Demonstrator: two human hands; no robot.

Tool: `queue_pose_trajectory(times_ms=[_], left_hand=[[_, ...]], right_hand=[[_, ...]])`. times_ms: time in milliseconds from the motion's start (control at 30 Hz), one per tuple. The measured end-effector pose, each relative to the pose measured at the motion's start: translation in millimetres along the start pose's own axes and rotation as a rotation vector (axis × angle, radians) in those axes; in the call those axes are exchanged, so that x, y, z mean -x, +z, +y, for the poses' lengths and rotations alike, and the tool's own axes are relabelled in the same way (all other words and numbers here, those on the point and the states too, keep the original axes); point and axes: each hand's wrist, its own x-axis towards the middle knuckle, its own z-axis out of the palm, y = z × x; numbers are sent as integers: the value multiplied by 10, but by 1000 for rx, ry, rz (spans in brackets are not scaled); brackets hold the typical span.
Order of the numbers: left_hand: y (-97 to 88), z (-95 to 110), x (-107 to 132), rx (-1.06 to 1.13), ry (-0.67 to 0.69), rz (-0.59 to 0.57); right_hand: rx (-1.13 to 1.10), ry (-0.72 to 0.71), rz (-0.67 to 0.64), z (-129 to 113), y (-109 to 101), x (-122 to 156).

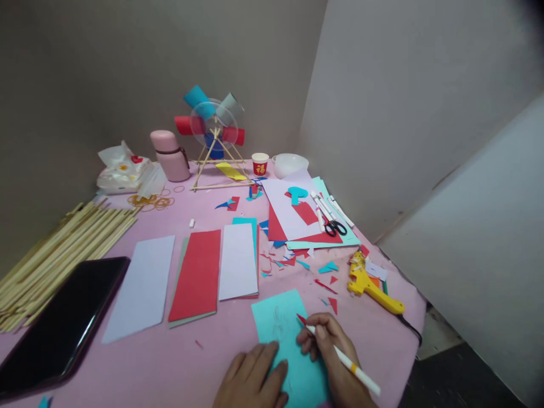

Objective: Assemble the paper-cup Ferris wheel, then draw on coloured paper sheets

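Observation:
A turquoise sheet of paper (266,314) lies on the table in front of me, with faint pencil-like marks on its upper part. My left hand (255,377) rests flat on the sheet's left side, fingers stretched out. Closed around a white marker pen (346,358) with a yellow band, my right hand (334,354) is over the right side of the sheet. A pointed red end shows at the pen's upper left, near the drawn marks; whether it touches the paper I cannot tell.
Red strips (198,272) and white strips (238,260) lie beyond the sheet. A yellow glue gun (369,286) and scissors (335,228) are at right; a black tablet (55,323) and wooden sticks (85,238) at left. A stick-framed wheel (215,124) stands behind, near a pink flask (172,158).

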Motion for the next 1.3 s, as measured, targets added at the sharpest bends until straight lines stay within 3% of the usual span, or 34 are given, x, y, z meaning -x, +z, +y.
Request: queue_pose_trajectory(times_ms=[133,233,433,633,833,1000,1133,1300], left_hand=[[-100,-78,-91,-55,-2,-26],[-114,-86,-119,-29,-21,-47],[-104,-64,-93,16,-70,-83],[-110,-56,-65,11,-97,-98],[-101,-41,-67,23,-107,-86],[-91,-46,-58,20,-115,-100],[-87,-45,-25,35,-112,-92],[-72,-45,-7,52,-122,-108]], right_hand=[[196,-7,-10,59,-71,0],[294,-52,-89,38,-101,23],[447,-282,-302,56,-134,-1],[594,-466,-294,129,-198,-75],[682,-424,-325,107,-180,-83],[718,-506,-219,292,-167,-121],[630,-611,-339,331,-210,-144],[607,-376,-335,95,-234,-94]])
